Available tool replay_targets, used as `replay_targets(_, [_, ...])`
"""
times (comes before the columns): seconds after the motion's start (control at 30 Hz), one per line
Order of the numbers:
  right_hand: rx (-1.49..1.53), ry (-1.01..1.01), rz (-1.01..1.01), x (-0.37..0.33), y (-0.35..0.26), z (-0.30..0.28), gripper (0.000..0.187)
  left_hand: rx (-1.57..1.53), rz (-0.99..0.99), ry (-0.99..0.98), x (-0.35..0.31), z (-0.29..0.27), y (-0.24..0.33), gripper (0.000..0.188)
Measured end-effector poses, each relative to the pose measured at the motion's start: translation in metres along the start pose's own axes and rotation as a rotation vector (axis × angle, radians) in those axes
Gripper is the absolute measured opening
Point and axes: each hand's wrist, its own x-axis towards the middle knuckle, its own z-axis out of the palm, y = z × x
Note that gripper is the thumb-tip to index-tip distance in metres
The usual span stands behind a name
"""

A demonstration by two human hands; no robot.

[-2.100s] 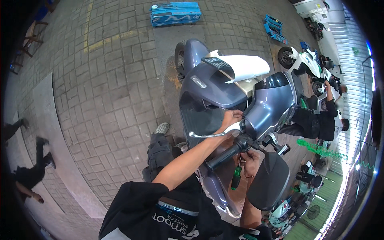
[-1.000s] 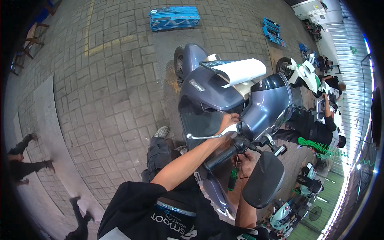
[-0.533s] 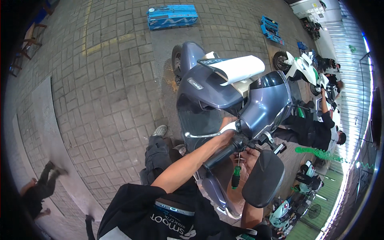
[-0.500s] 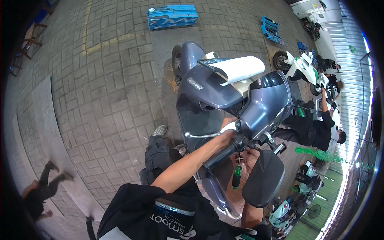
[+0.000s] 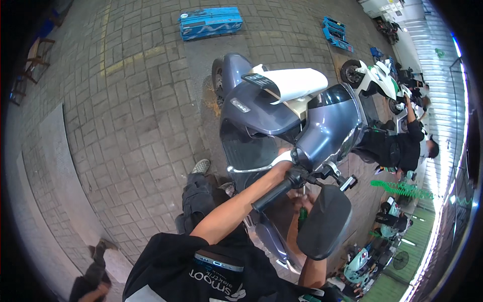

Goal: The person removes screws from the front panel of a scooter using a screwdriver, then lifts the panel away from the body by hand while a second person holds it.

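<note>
A grey-blue scooter (image 5: pixel 327 126) stands before me, its handlebar grip (image 5: pixel 274 195) and brake lever (image 5: pixel 256 168) toward me. Under that grip my left forearm reaches in to the front of the handlebar cover. Only a little of my left hand (image 5: pixel 283 152) shows beside the lever, and its fingers are hidden. Below the handlebar my right hand (image 5: pixel 305 200) is closed around a screwdriver (image 5: pixel 303 215) with a green handle, its shaft pointing up at the underside of the cover. The black mirror (image 5: pixel 324 221) hides part of that hand and wrist.
A white sheet (image 5: pixel 302 84) and a number plate (image 5: pixel 259 80) lie over the scooter's front. Blue toolboxes (image 5: pixel 211 24) stand on the paving beyond. At right a co-worker (image 5: pixel 397 146) bends by a white scooter (image 5: pixel 377 80); a green coiled hose (image 5: pixel 402 189) hangs nearby. Someone walks at lower left.
My right hand has moved from beside the screwdriver's shaft onto its handle. My left arm stays in place. The person at lower left has walked on, and the view has shifted slightly.
</note>
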Motion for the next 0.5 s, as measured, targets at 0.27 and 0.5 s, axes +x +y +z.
replay_targets(0.27, [1.37,0.353,0.254,-0.087,0.047,0.08,0.037,0.098,-0.025,-0.168,-0.003,-0.039,-0.009,0.022])
replay_targets(0.5, [0.511,0.924,0.012,-0.082,0.022,0.083,0.042,0.292,-0.179,-0.228,-0.036,-0.104,0.004,0.037])
